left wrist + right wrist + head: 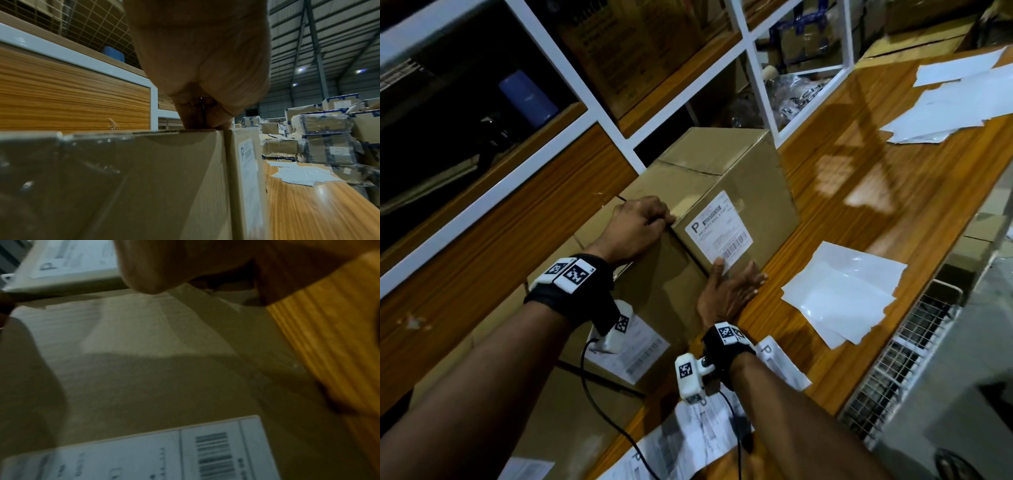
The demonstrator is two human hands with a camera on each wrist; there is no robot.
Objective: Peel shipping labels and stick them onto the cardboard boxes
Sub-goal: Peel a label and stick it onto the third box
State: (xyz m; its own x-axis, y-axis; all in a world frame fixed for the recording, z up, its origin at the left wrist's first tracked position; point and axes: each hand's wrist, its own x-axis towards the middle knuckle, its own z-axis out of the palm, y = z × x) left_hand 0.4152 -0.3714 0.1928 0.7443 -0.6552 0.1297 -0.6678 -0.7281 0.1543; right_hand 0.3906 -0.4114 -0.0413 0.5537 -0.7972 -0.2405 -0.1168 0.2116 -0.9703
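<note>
A brown cardboard box (pixel 722 171) stands on the wooden table (pixel 859 205), with a white shipping label (pixel 720 229) stuck flat on the side that faces me. My left hand (pixel 650 221) grips the box's top near corner with curled fingers; in the left wrist view those fingers (pixel 203 120) sit on the box's top edge (pixel 164 134), and the label (pixel 248 155) shows edge-on. My right hand (pixel 739 281) lies open with straight fingers against the bottom of the labelled side, its thumb touching the label's lower corner. The right wrist view is blurred and shows a barcode label (pixel 185 451) on cardboard.
A second box with its own label (pixel 635 347) stands in front, under my left forearm. Loose printed labels (pixel 705 428) lie near the table's front. White backing sheets (pixel 842 294) lie to the right, with more (pixel 955 99) at the far right. A white-framed shelf (pixel 602 113) runs behind, and a wire basket (pixel 900 359) sits beside the table.
</note>
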